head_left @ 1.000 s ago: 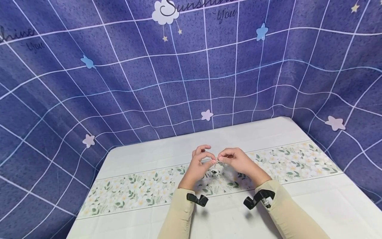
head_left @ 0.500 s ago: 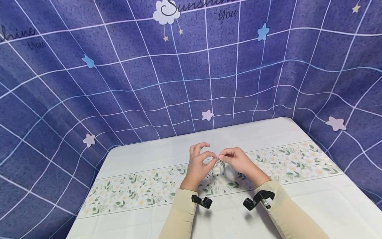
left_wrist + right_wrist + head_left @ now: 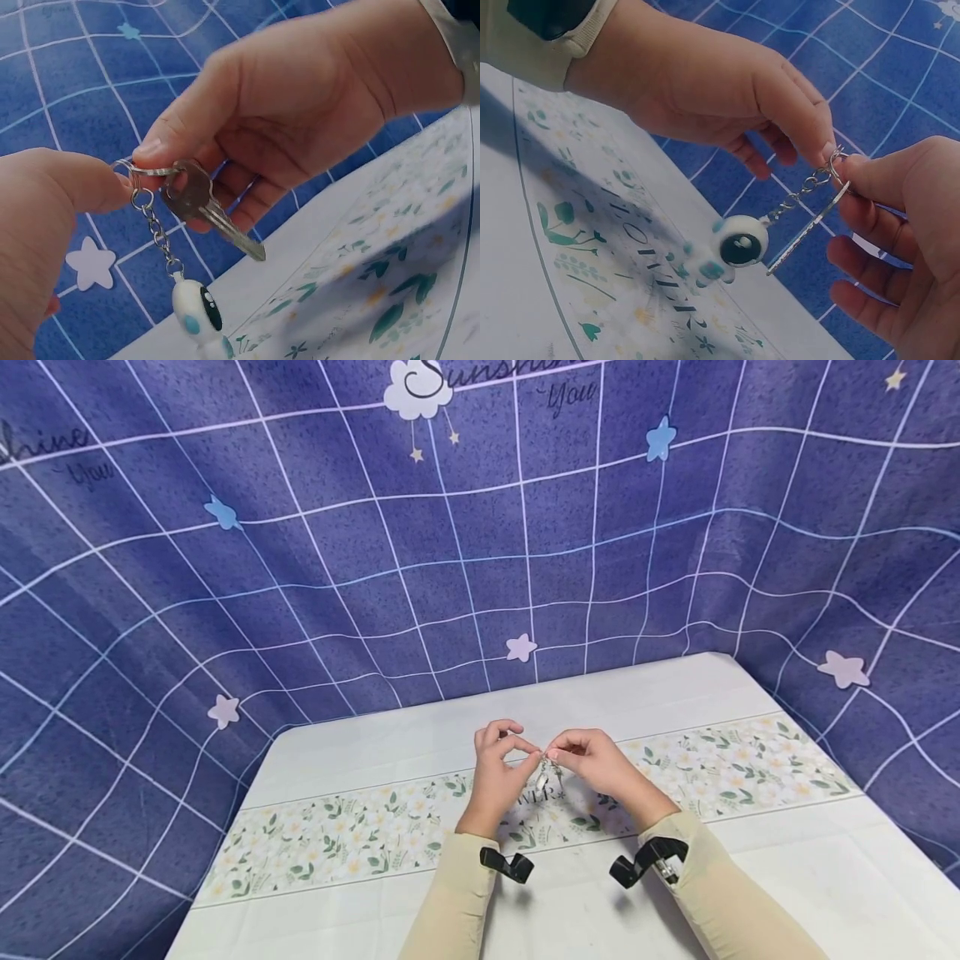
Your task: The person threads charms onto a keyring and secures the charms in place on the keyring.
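- You're at a staged recording corner, home-like rather than workshop or lab.
- Backdrop cloth (image 3: 300,568): blue-violet, white grid lines, paper-look stars, a cloud, script lettering; it hangs behind and wraps both sides.
- Table (image 3: 600,702): white cover with a floral band (image 3: 337,835) across it.
- No tools, shelving or appliances visible in your views.
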`<action>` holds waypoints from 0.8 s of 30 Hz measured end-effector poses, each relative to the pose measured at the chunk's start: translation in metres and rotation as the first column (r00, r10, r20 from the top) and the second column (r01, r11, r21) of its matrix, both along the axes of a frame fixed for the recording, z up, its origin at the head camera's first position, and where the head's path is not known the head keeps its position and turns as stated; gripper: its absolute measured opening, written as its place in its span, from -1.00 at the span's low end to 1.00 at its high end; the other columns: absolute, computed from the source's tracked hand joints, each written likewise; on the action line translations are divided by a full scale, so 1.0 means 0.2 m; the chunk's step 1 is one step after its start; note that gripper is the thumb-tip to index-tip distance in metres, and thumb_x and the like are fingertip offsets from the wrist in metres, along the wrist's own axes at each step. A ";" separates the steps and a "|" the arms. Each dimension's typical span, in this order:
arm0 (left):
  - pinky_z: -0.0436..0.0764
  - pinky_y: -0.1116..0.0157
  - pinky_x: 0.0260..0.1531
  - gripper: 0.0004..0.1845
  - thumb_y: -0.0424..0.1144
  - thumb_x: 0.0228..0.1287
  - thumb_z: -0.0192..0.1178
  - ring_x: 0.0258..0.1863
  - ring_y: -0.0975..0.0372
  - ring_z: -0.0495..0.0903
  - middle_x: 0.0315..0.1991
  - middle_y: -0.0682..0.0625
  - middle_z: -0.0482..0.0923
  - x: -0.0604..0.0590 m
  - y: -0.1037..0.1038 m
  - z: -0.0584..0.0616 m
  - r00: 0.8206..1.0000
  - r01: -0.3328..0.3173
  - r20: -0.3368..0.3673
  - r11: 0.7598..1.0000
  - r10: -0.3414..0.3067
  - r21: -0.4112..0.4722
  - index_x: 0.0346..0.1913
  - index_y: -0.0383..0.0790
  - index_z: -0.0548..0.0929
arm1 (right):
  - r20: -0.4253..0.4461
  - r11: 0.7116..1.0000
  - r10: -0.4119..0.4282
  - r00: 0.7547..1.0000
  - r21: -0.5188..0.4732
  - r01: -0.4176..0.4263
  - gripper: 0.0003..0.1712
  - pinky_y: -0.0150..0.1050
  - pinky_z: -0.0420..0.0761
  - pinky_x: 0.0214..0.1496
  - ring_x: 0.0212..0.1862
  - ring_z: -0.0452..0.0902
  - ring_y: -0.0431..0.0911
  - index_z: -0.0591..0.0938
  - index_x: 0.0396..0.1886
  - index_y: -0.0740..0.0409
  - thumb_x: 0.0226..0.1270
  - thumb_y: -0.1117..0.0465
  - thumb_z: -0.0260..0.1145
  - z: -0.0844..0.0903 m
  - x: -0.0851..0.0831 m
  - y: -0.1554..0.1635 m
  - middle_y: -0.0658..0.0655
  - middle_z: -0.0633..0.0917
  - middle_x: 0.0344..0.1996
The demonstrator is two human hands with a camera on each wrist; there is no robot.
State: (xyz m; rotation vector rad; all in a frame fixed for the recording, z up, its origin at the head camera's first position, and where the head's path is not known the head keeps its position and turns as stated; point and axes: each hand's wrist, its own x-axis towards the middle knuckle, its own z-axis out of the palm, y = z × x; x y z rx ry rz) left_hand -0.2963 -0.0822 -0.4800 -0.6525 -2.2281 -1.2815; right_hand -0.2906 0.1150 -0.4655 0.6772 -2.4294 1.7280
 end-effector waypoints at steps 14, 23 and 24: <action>0.45 0.05 0.08 -0.94 -0.26 0.24 0.43 0.12 0.10 0.27 0.04 0.02 0.46 0.00 0.00 0.01 0.992 -0.003 0.124 0.997 0.013 -0.082 -0.32 -0.06 0.73 | 0.003 0.994 -0.068 0.998 0.084 0.068 -0.92 -0.17 0.58 -0.24 -0.33 0.57 -0.11 0.77 -0.28 0.10 0.39 0.24 0.38 0.01 0.01 -0.01 -0.01 0.72 -0.38; 0.46 0.02 0.10 -0.90 -0.26 0.15 0.51 0.07 0.05 0.37 0.02 0.01 0.50 -0.01 -0.02 0.00 0.973 -0.079 -0.228 0.962 0.018 -0.262 -0.32 -0.02 0.77 | 0.021 0.992 -0.087 0.996 0.099 0.084 -0.92 -0.17 0.58 -0.30 -0.36 0.57 -0.11 0.78 -0.28 0.12 0.38 0.25 0.38 0.01 0.01 -0.01 0.01 0.74 -0.37; 0.46 0.02 0.10 -0.89 -0.26 0.14 0.52 0.06 0.05 0.38 0.01 0.02 0.50 -0.01 -0.02 0.00 0.968 -0.092 -0.248 0.959 0.024 -0.267 -0.32 -0.01 0.77 | 0.021 0.992 -0.085 0.996 0.098 0.083 -0.92 -0.17 0.57 -0.30 -0.37 0.57 -0.11 0.78 -0.28 0.12 0.38 0.25 0.38 0.01 0.01 -0.01 0.01 0.74 -0.38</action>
